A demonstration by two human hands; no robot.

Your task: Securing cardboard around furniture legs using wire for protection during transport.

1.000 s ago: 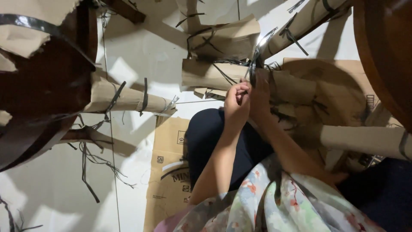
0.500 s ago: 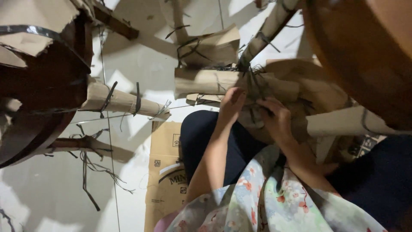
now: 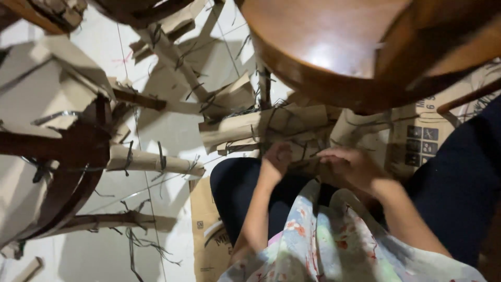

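A white tiled floor is lying strewn with cardboard-wrapped chair legs. The wrapped leg is running left to right just beyond both hands; the left hand is curling closed on its wrapping, nearer than the right hand, whose fingers are bending loosely over it.

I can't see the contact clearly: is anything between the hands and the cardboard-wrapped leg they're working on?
Nothing visible. The left hand and right hand both rest directly on the cardboard-wrapped leg; only its dark straps lie there.
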